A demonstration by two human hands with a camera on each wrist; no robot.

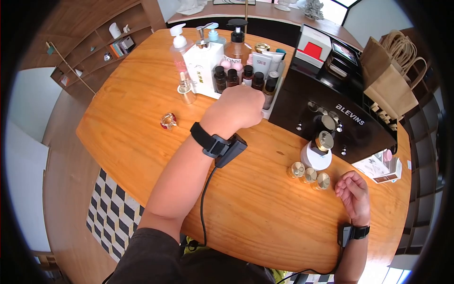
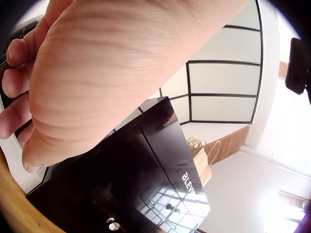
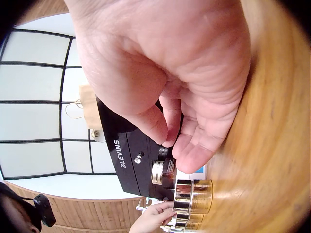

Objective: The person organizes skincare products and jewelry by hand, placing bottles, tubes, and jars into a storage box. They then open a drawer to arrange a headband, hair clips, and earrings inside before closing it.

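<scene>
My left hand (image 1: 236, 106) reaches over the front of a row of small dark bottles (image 1: 232, 78) in a white tray. In the left wrist view the fingers (image 2: 17, 80) bend beside something dark, and whether they grip it is hidden. My right hand (image 1: 353, 195) lies on the table at the right, fingers loosely curled and holding nothing. To its left stand several gold-lidded jars (image 1: 310, 175), with a white round container (image 1: 316, 157) behind them. Another gold-lidded jar (image 1: 325, 140) sits on top of that container. The right wrist view shows gold jars (image 3: 193, 195) beyond the fingertips.
A black BLEVINS case (image 1: 326, 104) stands right of the tray, with paper bags (image 1: 390, 80) behind it. Pump bottles (image 1: 238, 45) and a white box (image 1: 202, 71) stand at the back. A dropper bottle (image 1: 187, 92) and a red-gold ornament (image 1: 168, 121) are at the left.
</scene>
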